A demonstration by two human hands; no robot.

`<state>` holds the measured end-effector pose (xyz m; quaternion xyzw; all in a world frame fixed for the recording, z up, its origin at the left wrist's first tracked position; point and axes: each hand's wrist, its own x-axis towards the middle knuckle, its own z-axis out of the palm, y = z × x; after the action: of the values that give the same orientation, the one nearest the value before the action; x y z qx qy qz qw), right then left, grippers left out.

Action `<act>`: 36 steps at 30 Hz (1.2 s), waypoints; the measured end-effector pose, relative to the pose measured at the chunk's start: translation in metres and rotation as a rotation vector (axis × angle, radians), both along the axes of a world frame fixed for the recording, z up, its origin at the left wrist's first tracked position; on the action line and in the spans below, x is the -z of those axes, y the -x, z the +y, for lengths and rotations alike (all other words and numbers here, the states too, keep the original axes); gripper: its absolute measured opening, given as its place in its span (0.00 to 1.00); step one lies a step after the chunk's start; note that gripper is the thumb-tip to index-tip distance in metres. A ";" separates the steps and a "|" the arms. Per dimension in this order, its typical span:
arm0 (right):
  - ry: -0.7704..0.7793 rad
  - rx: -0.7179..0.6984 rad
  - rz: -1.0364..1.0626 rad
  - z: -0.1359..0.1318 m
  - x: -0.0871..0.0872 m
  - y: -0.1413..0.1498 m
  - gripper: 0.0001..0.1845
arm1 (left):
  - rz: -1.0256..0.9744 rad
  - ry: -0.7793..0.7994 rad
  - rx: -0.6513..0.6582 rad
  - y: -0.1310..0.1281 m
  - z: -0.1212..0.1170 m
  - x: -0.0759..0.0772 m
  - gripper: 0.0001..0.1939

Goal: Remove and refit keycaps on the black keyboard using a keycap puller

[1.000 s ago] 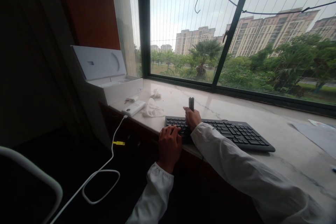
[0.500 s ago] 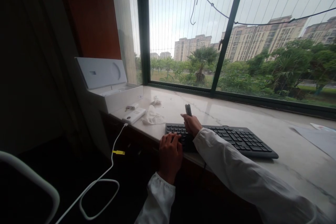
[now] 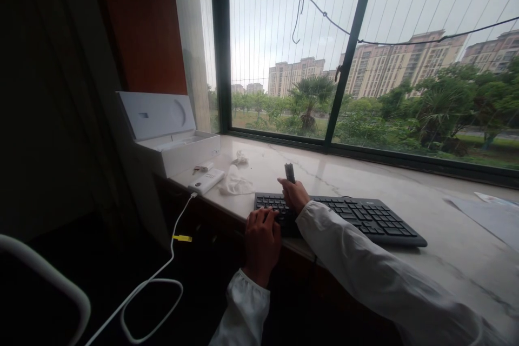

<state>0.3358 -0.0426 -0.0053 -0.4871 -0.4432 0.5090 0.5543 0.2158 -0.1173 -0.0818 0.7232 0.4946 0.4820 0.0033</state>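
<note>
A black keyboard (image 3: 367,219) lies along the front edge of the marble-patterned sill. My left hand (image 3: 263,240) is at its left front corner, with bent fingers over the keys and closed on the edge; the thumb is out of sight. My right hand (image 3: 295,193) is above the left half of the keys. Its fingers are wrapped round a short, slim black tool (image 3: 289,172), whose upper end sticks up out of the fist. The tool's lower end is hidden by the hand, and I cannot make out its exact kind.
A white open box (image 3: 188,151) stands at the left, with a white power bank (image 3: 206,180) and crumpled white tissue (image 3: 235,183) before it. A white cable (image 3: 173,246) hangs off the edge. Paper (image 3: 488,216) lies at the right. The window (image 3: 279,38) rises behind.
The view has tilted up slightly, so the scene sits a little lower. Both hands keep nearly the same places on and over the keyboard.
</note>
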 end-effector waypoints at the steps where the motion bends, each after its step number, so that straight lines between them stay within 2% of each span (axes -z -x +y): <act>1: 0.000 0.002 -0.010 0.001 0.001 0.001 0.22 | 0.000 0.001 0.001 0.000 0.000 0.000 0.16; 9: 0.004 -0.013 -0.048 0.006 0.004 0.004 0.21 | -0.014 -0.006 0.013 0.000 -0.001 0.001 0.16; 23: -0.008 -0.054 0.136 -0.003 0.006 -0.008 0.25 | 0.004 -0.023 -0.002 0.000 -0.002 0.000 0.16; 36: -0.079 0.082 0.203 -0.007 0.006 -0.003 0.25 | -0.008 -0.031 -0.016 -0.002 0.001 0.003 0.16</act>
<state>0.3384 -0.0495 -0.0113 -0.4285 -0.3844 0.5148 0.6353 0.2175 -0.1161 -0.0851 0.7173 0.4928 0.4925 -0.0098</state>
